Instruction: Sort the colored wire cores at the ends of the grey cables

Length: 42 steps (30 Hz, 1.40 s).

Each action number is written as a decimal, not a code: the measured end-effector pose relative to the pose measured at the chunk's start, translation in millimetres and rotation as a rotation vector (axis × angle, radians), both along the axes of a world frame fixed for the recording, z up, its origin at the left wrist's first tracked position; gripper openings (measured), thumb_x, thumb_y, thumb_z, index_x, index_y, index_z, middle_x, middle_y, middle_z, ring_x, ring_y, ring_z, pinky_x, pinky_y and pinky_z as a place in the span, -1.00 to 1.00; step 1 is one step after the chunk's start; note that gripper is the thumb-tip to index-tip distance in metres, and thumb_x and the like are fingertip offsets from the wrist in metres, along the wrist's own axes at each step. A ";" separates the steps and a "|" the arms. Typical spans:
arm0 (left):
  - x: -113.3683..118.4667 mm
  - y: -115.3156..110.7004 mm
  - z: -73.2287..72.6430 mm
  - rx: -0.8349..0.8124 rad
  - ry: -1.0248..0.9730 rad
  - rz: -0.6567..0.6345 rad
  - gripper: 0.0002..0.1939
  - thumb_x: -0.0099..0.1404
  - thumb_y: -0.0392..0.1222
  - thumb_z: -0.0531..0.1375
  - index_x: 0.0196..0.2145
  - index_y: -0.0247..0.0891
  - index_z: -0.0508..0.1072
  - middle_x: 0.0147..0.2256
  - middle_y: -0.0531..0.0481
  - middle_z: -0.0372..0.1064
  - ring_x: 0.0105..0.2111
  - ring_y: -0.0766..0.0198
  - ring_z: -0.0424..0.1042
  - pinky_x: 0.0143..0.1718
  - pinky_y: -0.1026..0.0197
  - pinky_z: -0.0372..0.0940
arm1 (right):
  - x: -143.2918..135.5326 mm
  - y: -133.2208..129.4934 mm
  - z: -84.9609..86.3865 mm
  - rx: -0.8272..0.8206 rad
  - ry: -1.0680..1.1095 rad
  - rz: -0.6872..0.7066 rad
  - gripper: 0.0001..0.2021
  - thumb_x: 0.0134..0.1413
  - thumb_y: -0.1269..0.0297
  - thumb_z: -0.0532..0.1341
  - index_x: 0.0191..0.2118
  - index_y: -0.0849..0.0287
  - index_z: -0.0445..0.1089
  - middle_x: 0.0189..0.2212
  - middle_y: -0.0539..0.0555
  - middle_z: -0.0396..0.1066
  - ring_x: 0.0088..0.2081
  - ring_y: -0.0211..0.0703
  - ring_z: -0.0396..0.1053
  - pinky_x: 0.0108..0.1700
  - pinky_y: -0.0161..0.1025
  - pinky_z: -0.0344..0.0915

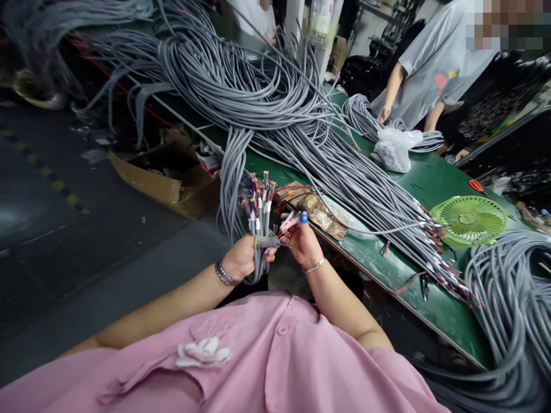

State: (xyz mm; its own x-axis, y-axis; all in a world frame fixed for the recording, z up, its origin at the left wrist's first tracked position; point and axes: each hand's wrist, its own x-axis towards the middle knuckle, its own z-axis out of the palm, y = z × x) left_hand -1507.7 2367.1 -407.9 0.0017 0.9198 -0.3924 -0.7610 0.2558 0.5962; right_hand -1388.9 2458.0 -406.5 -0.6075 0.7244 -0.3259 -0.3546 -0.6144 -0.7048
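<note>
My left hand (241, 258) is closed round a bundle of grey cables (260, 221) whose stripped ends stand up with thin coloured wires. One more grey cable end (267, 242) lies across the bundle, pointing toward my right hand (305, 244). The fingers of that hand are pinched at the thin wires coming out of this end, and one fingertip wears a blue cover (304, 217). A pale pink object (289, 221) shows at those fingers; what it is I cannot make out.
Long grey cables (275, 109) cover much of the green table (434, 178). A green fan (469, 220), a plastic bag (395, 150) and brown packages (321, 215) lie there. An open cardboard box (159, 178) is at the left. A person in grey (434, 63) handles coiled cables opposite.
</note>
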 end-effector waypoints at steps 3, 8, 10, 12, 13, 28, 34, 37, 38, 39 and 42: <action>2.1 -6.4 2.3 0.022 0.033 0.023 -0.83 -0.11 -0.27 0.32 -0.54 -0.37 0.41 -0.70 0.04 0.28 -0.71 0.41 0.21 -0.64 0.33 0.15 | 4.6 0.1 1.5 -0.051 -0.004 0.063 -0.46 0.09 -0.26 0.07 -0.36 0.20 0.39 -0.45 0.04 0.41 -0.46 -0.29 0.33 -0.43 -0.35 0.31; 10.1 -19.5 4.1 0.056 0.093 0.118 -0.83 -0.06 -0.24 0.32 -0.53 -0.34 0.40 -0.69 0.04 0.31 -0.69 0.39 0.24 -0.63 0.31 0.15 | 8.5 -2.9 5.1 -0.028 0.002 0.097 -0.56 0.10 -0.15 0.15 -0.30 0.21 0.42 -0.41 0.04 0.42 -0.44 -0.31 0.33 -0.41 -0.37 0.32; 12.8 -21.6 4.9 0.054 0.096 0.171 -0.82 -0.05 -0.23 0.32 -0.52 -0.33 0.40 -0.67 0.05 0.32 -0.67 0.39 0.25 -0.62 0.32 0.16 | 8.0 -5.2 5.2 0.040 -0.012 0.057 -0.64 0.04 -0.04 0.26 -0.31 0.21 0.42 -0.41 0.02 0.42 -0.45 -0.33 0.32 -0.42 -0.39 0.32; 14.6 -21.7 5.9 0.043 0.086 0.212 -0.82 -0.06 -0.23 0.33 -0.52 -0.33 0.40 -0.67 0.06 0.31 -0.67 0.39 0.25 -0.62 0.32 0.15 | 7.0 -7.1 4.4 0.113 -0.039 0.004 -0.67 -0.01 0.01 0.31 -0.32 0.22 0.42 -0.41 0.02 0.42 -0.46 -0.34 0.31 -0.43 -0.39 0.31; 15.2 -21.1 6.4 0.037 0.083 0.230 -0.82 -0.06 -0.23 0.33 -0.53 -0.32 0.39 -0.67 0.06 0.31 -0.67 0.40 0.24 -0.62 0.33 0.15 | 6.4 -7.5 4.0 0.134 -0.051 -0.017 -0.66 -0.01 -0.01 0.31 -0.32 0.22 0.42 -0.42 0.02 0.42 -0.46 -0.35 0.30 -0.44 -0.39 0.30; 22.6 -4.3 -0.7 -0.004 0.139 0.287 -0.88 -0.07 -0.28 0.31 -0.58 -0.36 0.43 -0.65 0.02 0.31 -0.64 0.38 0.26 -0.63 0.33 0.18 | -8.5 0.5 -1.2 -0.051 0.044 -0.088 -0.67 0.04 0.00 0.29 -0.37 0.23 0.43 -0.48 0.00 0.44 -0.44 -0.32 0.34 -0.38 -0.36 0.26; 22.8 -6.3 -2.5 -0.009 0.131 0.291 -0.89 -0.07 -0.28 0.30 -0.57 -0.35 0.43 -0.66 0.03 0.30 -0.65 0.38 0.26 -0.63 0.33 0.16 | -4.7 -0.3 1.2 -0.103 0.038 -0.031 -0.55 0.09 -0.16 0.16 -0.32 0.21 0.42 -0.47 0.01 0.44 -0.46 -0.28 0.34 -0.42 -0.33 0.27; 22.5 -13.7 -0.1 0.003 0.131 0.290 -0.88 -0.05 -0.27 0.31 -0.58 -0.34 0.42 -0.66 0.04 0.30 -0.66 0.39 0.24 -0.62 0.33 0.15 | 0.4 0.1 2.5 -0.134 0.052 0.042 -0.46 0.10 -0.24 0.07 -0.31 0.21 0.42 -0.43 0.05 0.45 -0.45 -0.27 0.35 -0.42 -0.32 0.30; 22.4 -16.5 1.0 0.011 0.135 0.291 -0.88 -0.04 -0.27 0.31 -0.57 -0.34 0.42 -0.66 0.04 0.30 -0.66 0.39 0.24 -0.62 0.32 0.15 | 1.7 -0.2 2.7 -0.127 0.059 0.060 -0.47 0.10 -0.23 0.08 -0.30 0.22 0.42 -0.41 0.05 0.45 -0.44 -0.27 0.35 -0.41 -0.32 0.31; 22.5 -19.1 2.4 0.019 0.139 0.295 -0.87 -0.03 -0.26 0.31 -0.57 -0.34 0.42 -0.66 0.04 0.30 -0.66 0.39 0.24 -0.62 0.32 0.15 | 2.8 -0.9 2.9 -0.108 0.062 0.065 -0.51 0.10 -0.19 0.13 -0.29 0.22 0.43 -0.40 0.05 0.45 -0.44 -0.28 0.35 -0.41 -0.33 0.32; 22.5 -23.0 7.0 0.038 0.136 0.321 -0.87 -0.03 -0.25 0.31 -0.56 -0.33 0.41 -0.66 0.05 0.31 -0.65 0.39 0.25 -0.61 0.32 0.15 | 4.1 -4.8 2.2 0.003 0.029 0.020 -0.65 0.04 -0.02 0.27 -0.29 0.22 0.43 -0.44 0.00 0.42 -0.46 -0.32 0.32 -0.43 -0.38 0.30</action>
State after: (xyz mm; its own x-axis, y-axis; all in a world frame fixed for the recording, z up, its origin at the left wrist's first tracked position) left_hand -1485.2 2344.1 -400.9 -0.3402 0.8788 -0.3347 -0.7118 -0.0080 0.7024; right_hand -1384.8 2453.2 -404.3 -0.6309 0.7131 -0.3059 -0.3630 -0.6196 -0.6959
